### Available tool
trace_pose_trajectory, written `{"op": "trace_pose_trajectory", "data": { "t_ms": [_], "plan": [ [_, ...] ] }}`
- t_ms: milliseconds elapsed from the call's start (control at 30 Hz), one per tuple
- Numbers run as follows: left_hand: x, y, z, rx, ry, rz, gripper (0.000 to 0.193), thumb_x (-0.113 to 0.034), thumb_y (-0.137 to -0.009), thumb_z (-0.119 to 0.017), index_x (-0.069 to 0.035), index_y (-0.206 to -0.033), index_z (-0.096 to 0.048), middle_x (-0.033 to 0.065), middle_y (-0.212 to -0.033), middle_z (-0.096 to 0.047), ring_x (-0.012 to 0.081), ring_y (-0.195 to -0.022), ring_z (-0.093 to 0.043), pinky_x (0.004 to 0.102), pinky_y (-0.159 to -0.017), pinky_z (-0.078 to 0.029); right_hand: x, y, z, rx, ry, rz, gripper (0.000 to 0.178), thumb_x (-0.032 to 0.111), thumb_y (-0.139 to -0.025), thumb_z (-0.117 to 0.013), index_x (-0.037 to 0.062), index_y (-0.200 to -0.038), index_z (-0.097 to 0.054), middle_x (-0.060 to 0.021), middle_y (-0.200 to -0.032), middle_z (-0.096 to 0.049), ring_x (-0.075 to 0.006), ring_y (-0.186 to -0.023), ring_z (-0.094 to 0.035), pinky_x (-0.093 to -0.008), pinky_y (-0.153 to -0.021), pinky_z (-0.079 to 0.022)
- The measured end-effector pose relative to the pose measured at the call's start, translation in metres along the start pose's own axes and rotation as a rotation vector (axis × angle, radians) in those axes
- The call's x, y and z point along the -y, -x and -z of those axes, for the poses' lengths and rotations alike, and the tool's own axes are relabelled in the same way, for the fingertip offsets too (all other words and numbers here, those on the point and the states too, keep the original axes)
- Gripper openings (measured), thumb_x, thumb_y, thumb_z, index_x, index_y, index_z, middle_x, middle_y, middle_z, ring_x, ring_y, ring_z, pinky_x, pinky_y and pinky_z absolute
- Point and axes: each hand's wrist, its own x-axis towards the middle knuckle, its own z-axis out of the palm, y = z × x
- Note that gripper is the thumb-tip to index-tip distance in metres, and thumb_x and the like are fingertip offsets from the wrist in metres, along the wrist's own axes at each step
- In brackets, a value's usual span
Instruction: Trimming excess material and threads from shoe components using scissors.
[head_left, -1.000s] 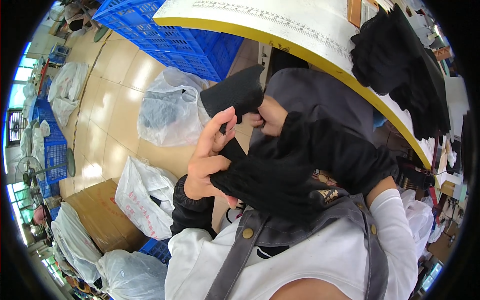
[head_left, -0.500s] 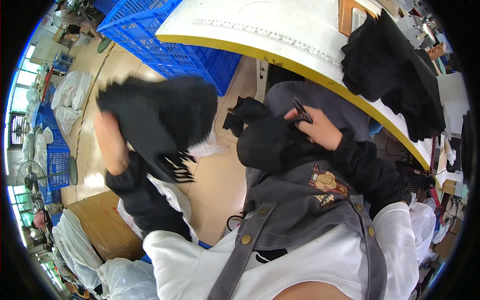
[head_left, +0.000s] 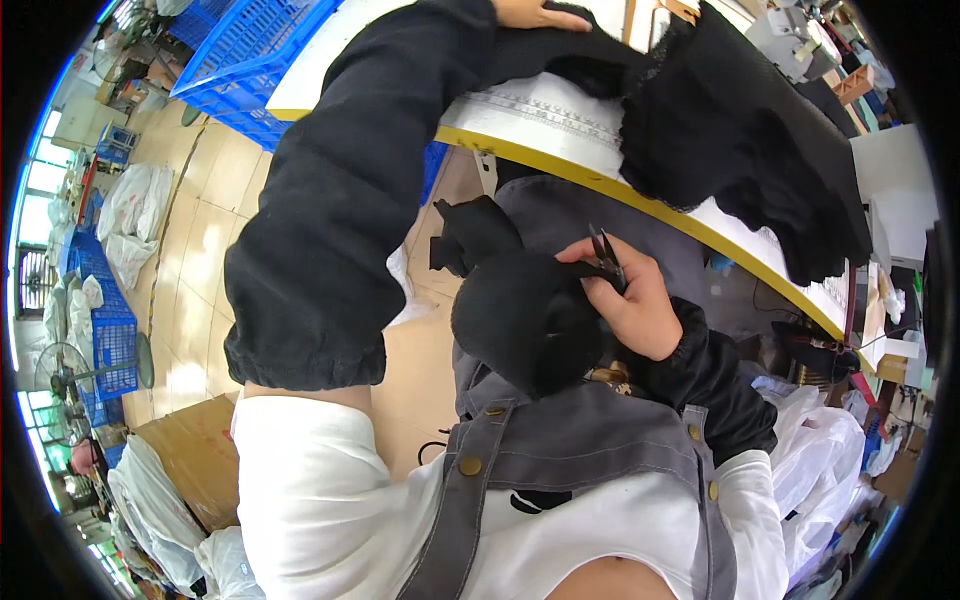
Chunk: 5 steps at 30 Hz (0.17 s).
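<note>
My left hand (head_left: 540,13) reaches far forward over the white table, at the top edge of the view. Its thumb is stretched out against a black cloth piece (head_left: 570,55); the other fingers are mostly cut off by the picture's edge. Over my lap, my right hand (head_left: 640,305) is closed around small dark thread snips (head_left: 607,258), blades pointing up and away. The same hand's fingertips touch a bunched black cloth (head_left: 530,310) that lies on my lap. Whether they pinch it is hard to see.
A white table (head_left: 590,165) with a yellow edge and a printed ruler curves across in front. More black lacy fabric (head_left: 735,150) hangs over its right side. Blue crates (head_left: 250,70) stand at the far left, a cardboard box (head_left: 195,455) and plastic bags (head_left: 150,500) nearer.
My left hand has swung from the left side, where it carried a black cloth, forward onto the table. My right hand stays over my lap with the snips, now more upright.
</note>
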Motion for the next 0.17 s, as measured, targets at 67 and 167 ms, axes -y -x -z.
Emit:
{"op": "trace_pose_trajectory", "data": {
  "t_ms": [67, 167],
  "plan": [
    [0.004, -0.004, -0.015, -0.18, 0.09, -0.061, 0.071, -0.058, -0.073, -0.062, 0.007, -0.103, -0.058, 0.0265, -0.103, -0.058, 0.0386, -0.1, -0.054, 0.0389, -0.09, -0.041, 0.004, -0.003, 0.004, -0.02, -0.04, 0.078, 0.024, -0.001, -0.075, -0.05, 0.0002, -0.098, -0.057, -0.0064, -0.083, -0.06, -0.009, -0.076, -0.051, -0.0241, -0.073, -0.043],
    [0.009, 0.009, -0.009, -0.483, 0.07, -0.275, 0.074, -0.051, -0.073, -0.067, 0.006, -0.116, -0.048, 0.0268, -0.115, -0.051, 0.0379, -0.109, -0.048, 0.0401, -0.095, -0.037, 0.018, -0.011, 0.008, 0.058, -0.144, -0.141, 0.024, 0.001, -0.075, -0.051, 0.0009, -0.099, -0.057, -0.0079, -0.09, -0.061, -0.0123, -0.087, -0.055, -0.0235, -0.081, -0.041]
  ]
}}
